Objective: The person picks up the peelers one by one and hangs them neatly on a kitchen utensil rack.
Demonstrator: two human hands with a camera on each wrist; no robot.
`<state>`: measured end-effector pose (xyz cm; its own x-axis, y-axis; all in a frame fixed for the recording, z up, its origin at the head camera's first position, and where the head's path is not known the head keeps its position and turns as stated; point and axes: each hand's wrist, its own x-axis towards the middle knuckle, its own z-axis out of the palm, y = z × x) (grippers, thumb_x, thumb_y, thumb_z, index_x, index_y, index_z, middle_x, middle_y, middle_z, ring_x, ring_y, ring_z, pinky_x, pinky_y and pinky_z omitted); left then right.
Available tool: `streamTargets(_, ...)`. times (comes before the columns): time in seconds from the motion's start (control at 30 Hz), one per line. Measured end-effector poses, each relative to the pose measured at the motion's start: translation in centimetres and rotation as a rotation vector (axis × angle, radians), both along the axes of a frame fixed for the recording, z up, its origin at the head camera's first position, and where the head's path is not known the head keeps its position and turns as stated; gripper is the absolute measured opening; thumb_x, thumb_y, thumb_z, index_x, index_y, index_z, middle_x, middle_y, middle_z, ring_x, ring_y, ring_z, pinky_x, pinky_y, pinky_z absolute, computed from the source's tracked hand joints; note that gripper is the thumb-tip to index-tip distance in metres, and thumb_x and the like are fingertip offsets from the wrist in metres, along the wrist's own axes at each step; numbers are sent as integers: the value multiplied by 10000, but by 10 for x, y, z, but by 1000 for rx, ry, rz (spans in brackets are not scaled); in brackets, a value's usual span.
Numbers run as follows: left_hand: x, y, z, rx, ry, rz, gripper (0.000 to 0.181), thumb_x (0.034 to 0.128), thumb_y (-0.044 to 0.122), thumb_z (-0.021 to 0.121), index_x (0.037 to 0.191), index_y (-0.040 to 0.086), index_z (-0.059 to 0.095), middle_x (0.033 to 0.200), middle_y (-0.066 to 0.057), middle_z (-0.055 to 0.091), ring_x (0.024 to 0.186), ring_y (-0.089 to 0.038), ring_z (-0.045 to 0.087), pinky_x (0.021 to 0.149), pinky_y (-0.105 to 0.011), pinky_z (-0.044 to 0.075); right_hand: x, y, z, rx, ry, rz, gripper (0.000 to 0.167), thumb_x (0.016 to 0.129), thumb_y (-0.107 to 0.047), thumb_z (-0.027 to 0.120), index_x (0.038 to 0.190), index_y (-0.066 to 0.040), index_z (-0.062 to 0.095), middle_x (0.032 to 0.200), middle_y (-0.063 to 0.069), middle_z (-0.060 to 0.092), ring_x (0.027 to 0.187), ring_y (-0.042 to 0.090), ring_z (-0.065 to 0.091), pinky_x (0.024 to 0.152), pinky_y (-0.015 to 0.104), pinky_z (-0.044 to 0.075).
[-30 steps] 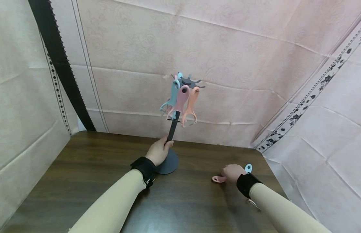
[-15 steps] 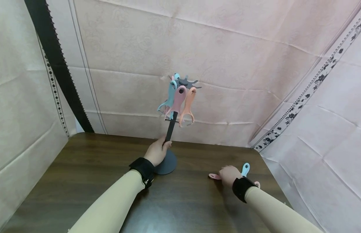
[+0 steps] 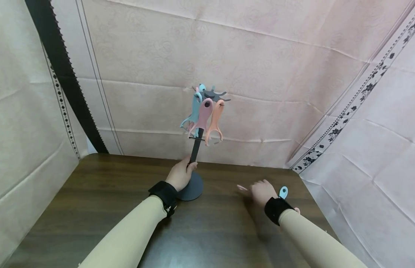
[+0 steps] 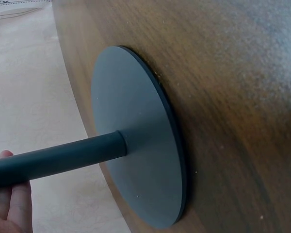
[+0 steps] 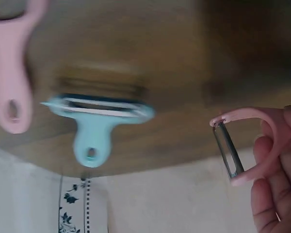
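Observation:
My left hand (image 3: 180, 174) grips the black pole (image 3: 195, 149) of an upright stand, above its round base (image 4: 136, 160). From hooks at the stand's top hang a pink peeler (image 3: 204, 113), an orange peeler (image 3: 215, 121) and a blue peeler (image 3: 195, 108), with others partly hidden behind. My right hand (image 3: 262, 192) holds another pink peeler (image 5: 275, 127) above the table, its bladed end showing in the right wrist view. A light-blue peeler (image 5: 93, 133) and one more pink peeler (image 5: 9, 73) lie on the table beside that hand.
The brown wooden table (image 3: 110, 208) ends at a pale cloth backdrop (image 3: 277, 74) behind the stand. Cloth also hangs at both sides, with a dark flower border (image 3: 334, 132) at the right. Bare hooks (image 3: 224, 95) stick out on the stand's right side.
My right hand has lifted the pink peeler off the table and moved slightly away from me and left, uncovering more of the table peelers. My left hand stays on the pole.

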<state>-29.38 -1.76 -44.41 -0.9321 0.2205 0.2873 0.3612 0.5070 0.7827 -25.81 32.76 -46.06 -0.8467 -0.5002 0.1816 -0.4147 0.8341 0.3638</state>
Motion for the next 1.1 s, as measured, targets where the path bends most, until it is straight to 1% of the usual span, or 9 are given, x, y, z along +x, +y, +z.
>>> streamTargets(0.1,0,2,0,-3,11,4,236,1037,304,461,1135,127,583,1060,-57,679,1001,-230,638,841,-432,496,-11,-14,24,-206,45,-10,235,835,-112,685,630,-140,573,591,0,577,589,243,583,616,410,450)
streamTargets(0.23,1,2,0,-6,27,-3,232,1038,299,461,1129,123,582,1049,-62,680,988,-232,640,832,-429,497,-24,-35,65,-542,44,-46,404,969,-297,598,596,-146,561,525,-26,550,506,198,551,556,413,455)
streamTargets(0.27,1,2,0,-6,26,-4,232,1039,297,459,1130,123,582,1049,-61,679,989,-231,639,833,-427,497,-26,-40,75,-614,23,-60,398,977,-326,586,622,-146,586,546,-33,574,523,176,557,565,393,456)
streamTargets(0.43,3,1,1,-2,15,2,233,1037,295,462,1124,118,587,1045,-63,678,991,-234,638,840,-430,493,-33,-61,113,-859,-99,-44,167,970,-211,607,867,-106,687,758,-11,687,662,144,574,625,339,447)
streamTargets(0.5,3,0,1,-5,14,1,242,1036,306,459,1125,119,586,1047,-63,678,994,-234,637,843,-430,492,-35,-70,127,-929,-97,-33,154,967,-218,616,911,-94,688,789,9,684,683,166,565,627,339,443)
streamTargets(0.63,2,0,1,-9,12,1,259,1036,328,452,1123,124,584,1048,-58,678,991,-234,636,843,-427,489,-39,-87,156,-1035,-51,-5,193,955,-243,634,906,-60,672,792,47,646,700,192,544,638,328,436)
streamTargets(0.77,1,0,1,-9,9,6,248,1036,323,453,1103,122,583,1037,-53,675,972,-231,634,828,-422,491,-46,-102,184,-1087,-15,39,224,955,-251,632,895,-37,657,794,67,625,714,180,536,640,292,429)
streamTargets(0.97,1,0,0,-4,18,7,225,1038,298,461,1092,115,580,1026,-58,674,955,-229,636,817,-421,496,-47,-127,224,-1086,20,122,231,945,-272,651,940,-44,688,810,66,657,726,167,564,670,286,437)
streamTargets(1.1,0,0,-2,1,24,3,230,1038,299,460,1105,114,579,1018,-57,671,945,-228,634,810,-420,498,-53,-138,239,-1076,27,126,238,943,-288,653,1054,-90,724,868,36,696,779,128,599,725,282,448)
